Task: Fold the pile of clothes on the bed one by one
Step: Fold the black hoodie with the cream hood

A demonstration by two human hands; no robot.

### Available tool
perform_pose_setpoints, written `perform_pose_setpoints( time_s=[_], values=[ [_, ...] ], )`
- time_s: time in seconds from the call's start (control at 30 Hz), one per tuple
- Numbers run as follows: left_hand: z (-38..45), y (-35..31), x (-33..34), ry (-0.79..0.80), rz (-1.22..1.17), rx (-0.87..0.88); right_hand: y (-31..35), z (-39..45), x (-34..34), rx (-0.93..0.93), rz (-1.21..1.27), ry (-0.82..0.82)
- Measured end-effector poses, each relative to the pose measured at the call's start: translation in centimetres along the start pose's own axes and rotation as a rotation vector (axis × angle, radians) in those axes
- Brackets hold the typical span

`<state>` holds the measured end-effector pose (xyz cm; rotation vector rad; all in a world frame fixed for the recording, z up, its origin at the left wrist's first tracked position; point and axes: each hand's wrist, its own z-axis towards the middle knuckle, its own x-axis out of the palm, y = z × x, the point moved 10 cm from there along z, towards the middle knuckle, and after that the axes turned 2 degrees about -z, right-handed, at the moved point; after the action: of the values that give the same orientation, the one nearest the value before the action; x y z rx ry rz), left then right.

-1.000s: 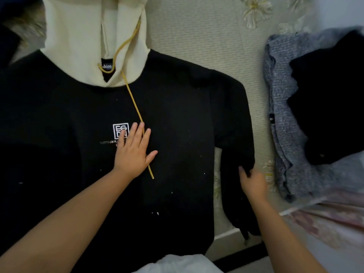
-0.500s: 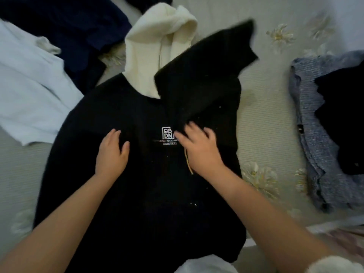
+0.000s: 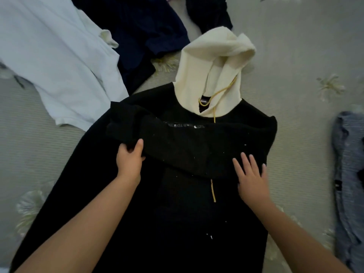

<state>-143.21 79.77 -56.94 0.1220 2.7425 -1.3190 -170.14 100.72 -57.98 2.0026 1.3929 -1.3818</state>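
In the head view, a black hoodie (image 3: 177, 203) with a cream hood (image 3: 212, 62) is seen spread front-up on the bed (image 3: 305, 56), the hood pointing away from the person. Half a second ago the right sleeve was standing up near the hood with the right hand on it; now that sleeve (image 3: 197, 138) is laid flat across the chest as a dark band, so that the chest logo is covered and only a line of white lettering is shown along its upper edge. The yellow drawstring (image 3: 213, 191) is partly buried under the band.

The left hand (image 3: 130, 161) is clamped on the sleeve's cuff end, thumb on top and fingers curled under the cloth. The right hand (image 3: 251, 176) is laid flat with straight, spread fingers on the band's lower right edge, pressing and gripping nothing.

From this it is judged that the first sleeve fold is nearly settled, while the left sleeve remains to be brought in before the body is folded up.

Unfolded clothes are left at the far side of the bed: a white shirt (image 3: 59, 62) and a navy garment (image 3: 141, 30). A grey knit (image 3: 348, 174) is seen at the right edge.
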Motion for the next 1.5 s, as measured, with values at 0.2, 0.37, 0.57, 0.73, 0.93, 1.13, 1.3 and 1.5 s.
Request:
perform_pose_setpoints(
  time_s=[0.2, 0.37, 0.57, 0.73, 0.93, 1.13, 1.3, 1.5],
  values=[
    [-0.3, 1.4, 3.9, 0.222, 0.088, -0.121, -6.8, -0.3, 0.8, 0.087, -0.023, 0.090],
    [-1.0, 3.9, 3.2, 0.212, 0.601, -0.389, -7.0, -2.0, 2.8, -0.143, 0.107, 0.393],
    [-3.7, 0.2, 8.0, 0.523, 1.136, 0.085, -12.9, 4.5, -5.0, 0.070, 0.365, -0.088],
    [-2.1, -4.5, 13.2, 0.370, 1.518, 0.881, -13.2, 10.5, -3.9, 0.090, 0.214, 0.115],
    [2.5, -5.1, 11.6, 0.299, 1.675, 0.936, -15.7, 12.3, -3.9, 0.188, 0.075, 0.047],
    [4.5, -7.1, 14.1, 0.231, 1.596, 1.010, -18.2, 10.6, -2.2, 0.647, 0.513, 0.007],
    [6.3, -5.6, 14.4, 0.221, 1.597, 0.882, -14.4, 10.1, -5.6, 0.574, 0.422, -0.332],
    [8.2, -4.6, 13.4, 0.276, 1.601, 0.729, 3.2, 6.2, -8.5, -0.028, 0.445, -0.452]
  ],
)
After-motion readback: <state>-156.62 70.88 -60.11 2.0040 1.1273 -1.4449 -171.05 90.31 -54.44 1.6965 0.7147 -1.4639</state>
